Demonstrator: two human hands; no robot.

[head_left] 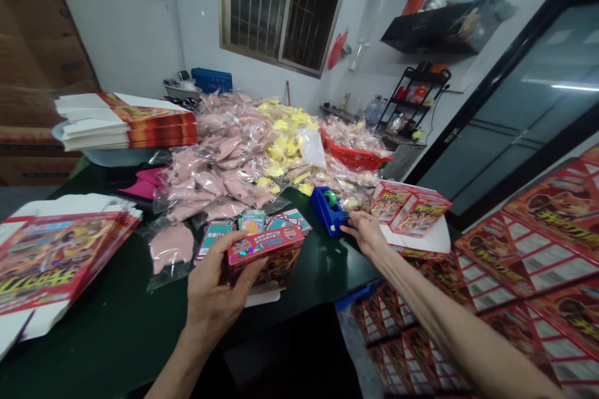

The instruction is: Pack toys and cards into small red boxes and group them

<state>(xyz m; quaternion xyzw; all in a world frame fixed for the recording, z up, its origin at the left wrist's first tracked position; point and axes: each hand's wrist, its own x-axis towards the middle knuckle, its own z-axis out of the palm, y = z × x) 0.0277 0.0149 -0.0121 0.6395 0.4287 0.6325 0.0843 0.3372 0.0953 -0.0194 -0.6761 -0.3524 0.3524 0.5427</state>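
Observation:
My left hand (219, 287) is wrapped around a red printed cardboard box (266, 252), with its fingers over the top and thumb along the front. A white flap (264, 298) sticks out below the box. At the near end of a blue tape dispenser (327, 218), the fingers of my right hand (365, 234) come together, seemingly in a pinch on the end of the clear tape, which barely shows. A green-centred roll (330, 198) sits in the dispenser. Behind the box lie several printed cards (215, 237) and a bagged pink pig-like toy (172, 247).
Bagged pink toys (210, 168) and yellow toys (285, 137) are heaped across the dark green table (140, 336). Flat cartons are stacked left (56, 255) and back left (154, 124). Filled boxes (416, 212) stand beside my right hand, with more stacked boxes (528, 249) beyond. A red basket (355, 156) stands behind.

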